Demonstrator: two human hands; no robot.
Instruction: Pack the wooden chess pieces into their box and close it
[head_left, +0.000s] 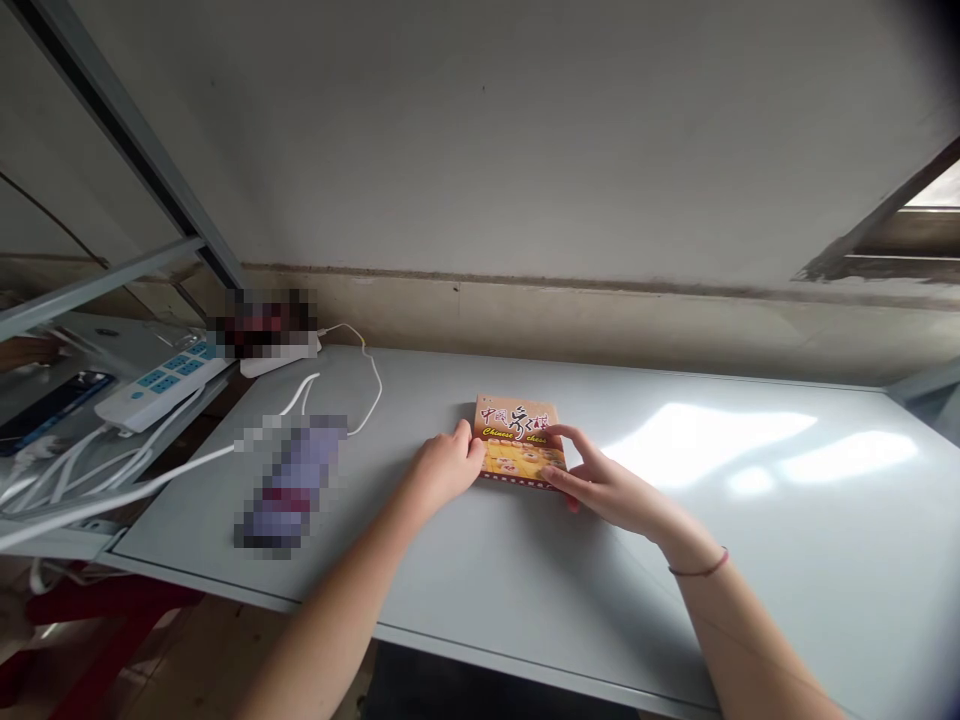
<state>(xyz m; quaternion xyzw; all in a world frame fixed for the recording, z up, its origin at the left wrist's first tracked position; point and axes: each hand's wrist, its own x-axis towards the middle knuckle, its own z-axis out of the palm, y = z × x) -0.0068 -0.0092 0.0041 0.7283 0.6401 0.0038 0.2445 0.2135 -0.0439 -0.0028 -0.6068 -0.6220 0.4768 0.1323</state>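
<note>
A small orange Chinese chess box (519, 441) is laid flat near the middle of a pale grey tabletop (750, 560), its printed lid facing up. It is framed from both sides: the left hand (444, 468) is curled against its left edge, fingertips touching the lid, while the right hand (600, 482) is spread along its right and near edges, index finger resting on top. The box appears steadied rather than lifted. To the far left, a white power strip (161, 382) and trailing white cables (352, 385) are seen, well apart from the box.
</note>
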